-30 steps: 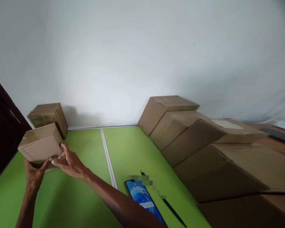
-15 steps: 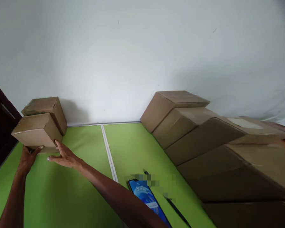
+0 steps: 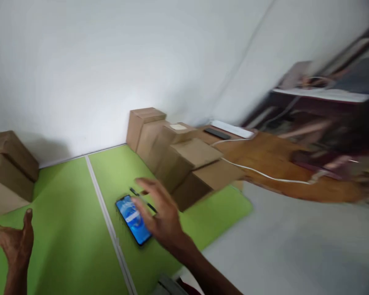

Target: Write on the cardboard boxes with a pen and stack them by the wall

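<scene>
My left hand (image 3: pixel 14 241) is empty, its fingers apart, just in front of a cardboard box (image 3: pixel 6 186) at the left edge. Behind that box stands a second cardboard box (image 3: pixel 18 153) against the wall. My right hand (image 3: pixel 162 211), blurred by motion, hovers over the green table (image 3: pixel 70 213) with thumb and fingers spread and nothing in them. Below and beside it lie a phone (image 3: pixel 130 217) with a lit blue screen and a dark pen (image 3: pixel 150 206), partly hidden by the fingers. A row of several cardboard boxes (image 3: pixel 199 152) stands just beyond this hand.
A wooden table (image 3: pixel 264 155) adjoins on the right, bearing a dark flat object (image 3: pixel 217 133), a white power strip (image 3: pixel 232 128) and a white cable (image 3: pixel 264 175). A blurred shelf (image 3: pixel 322 95) stands at the far right. The white wall (image 3: pixel 80 82) bounds the back.
The view has swung right. Both hands have come off the front left box; the right hand has moved across to above the phone and pen. More of the right-hand side now shows.
</scene>
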The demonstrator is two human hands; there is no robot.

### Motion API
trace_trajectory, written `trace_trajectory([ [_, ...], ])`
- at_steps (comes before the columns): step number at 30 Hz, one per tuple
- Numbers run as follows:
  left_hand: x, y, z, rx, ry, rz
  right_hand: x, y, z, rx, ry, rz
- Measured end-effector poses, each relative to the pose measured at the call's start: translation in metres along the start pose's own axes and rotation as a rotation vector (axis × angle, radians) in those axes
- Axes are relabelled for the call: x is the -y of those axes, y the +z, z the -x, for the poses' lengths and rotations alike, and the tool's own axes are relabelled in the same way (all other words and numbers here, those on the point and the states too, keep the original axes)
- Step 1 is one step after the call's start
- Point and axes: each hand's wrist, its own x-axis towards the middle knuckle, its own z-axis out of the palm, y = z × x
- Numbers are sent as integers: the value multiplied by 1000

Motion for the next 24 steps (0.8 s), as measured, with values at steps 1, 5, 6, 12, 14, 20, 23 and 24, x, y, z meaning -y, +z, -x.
trace_trajectory([
  [1, -11, 8, 16, 5, 36, 11, -10, -30, -1, -186, -37, 157],
  [5, -68, 40, 77, 107, 219, 85, -62, -116, -9, -550, 18, 548],
  [6, -83, 47, 93, 155, 264, 103, -77, -126, -10, -549, 89, 581],
  [12, -151, 87, 192, 461, 490, 202, -134, -135, -5, -339, 399, 594],
  [14, -163, 104, 225, 608, 515, 253, -132, -141, 0, -318, 365, 612],
  [20, -182, 170, 308, 1061, 450, 357, -123, -180, 48, -428, 251, 480],
  [23, -189, 197, 330, 1177, 429, 355, -140, -197, 76, -623, 375, 224],
  [24, -192, 205, 334, 1206, 429, 356, -147, -201, 81, -664, 440, 149],
])
